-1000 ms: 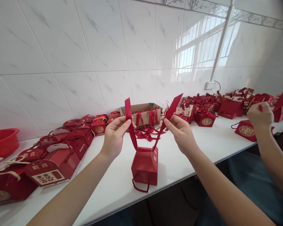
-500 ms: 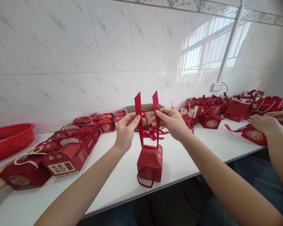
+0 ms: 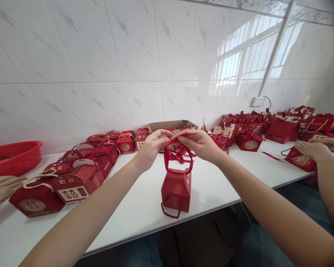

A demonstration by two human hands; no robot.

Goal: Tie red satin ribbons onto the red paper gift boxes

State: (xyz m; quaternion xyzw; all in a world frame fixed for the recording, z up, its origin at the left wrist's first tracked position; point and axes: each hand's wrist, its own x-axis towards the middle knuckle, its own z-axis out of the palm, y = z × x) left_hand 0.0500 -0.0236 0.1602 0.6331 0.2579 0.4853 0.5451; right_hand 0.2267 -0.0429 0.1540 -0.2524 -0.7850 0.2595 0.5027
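Observation:
A small red gift box (image 3: pixel 176 190) stands upright near the table's front edge, a dark red cord handle (image 3: pixel 170 215) hanging down its near side. From its top rises a red ribbon (image 3: pixel 166 159), bent into a loop above the box. My left hand (image 3: pixel 150 148) pinches one end of the ribbon. The other end is pinched in my right hand (image 3: pixel 199 144), and the two ends meet or cross between my fingertips. Fingers partly hide where the ends overlap.
Red gift boxes (image 3: pixel 75 185) line the left, beside a red plastic basin (image 3: pixel 13 157). A cardboard box (image 3: pixel 171 125) and loose ribbons lie behind my hands. More boxes (image 3: pixel 249 142) crowd the right. Other people's hands (image 3: pixel 308 150) are at the right and left edges (image 3: pixel 4 190).
Both ribbon ends stood upright and apart; now my hands have come together and the ends cross in a loop. A person's hand at left has shifted a box inward.

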